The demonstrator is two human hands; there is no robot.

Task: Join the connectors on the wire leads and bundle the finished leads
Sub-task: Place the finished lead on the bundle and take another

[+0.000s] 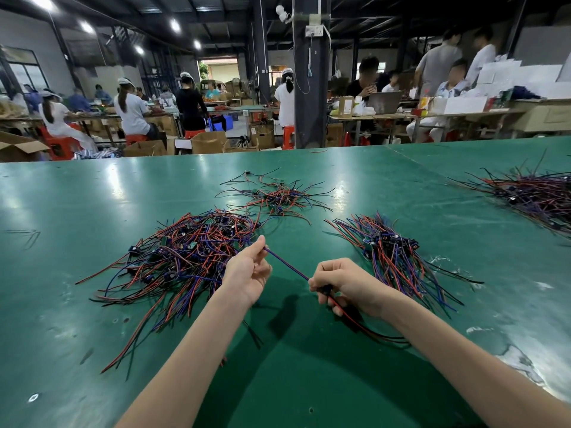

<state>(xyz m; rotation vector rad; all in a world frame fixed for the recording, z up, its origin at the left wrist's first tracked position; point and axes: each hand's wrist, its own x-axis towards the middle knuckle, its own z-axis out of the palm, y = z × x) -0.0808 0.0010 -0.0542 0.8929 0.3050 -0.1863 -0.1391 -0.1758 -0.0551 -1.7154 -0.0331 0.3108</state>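
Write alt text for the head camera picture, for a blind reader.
Two bare hands hold one wire lead over a green table: the left hand pinches its blue end, the right hand grips its black connector. A tangled pile of leads lies to the left, a neater pile to the right.

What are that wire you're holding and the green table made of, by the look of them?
The wire lead looks like plastic-insulated wire: it has a smooth coloured jacket and bends in loose curves. No metal core shows. The table top seems to be a green coating or mat, though I can't tell which. It is glossy with bright reflections and has white scuffs at right.
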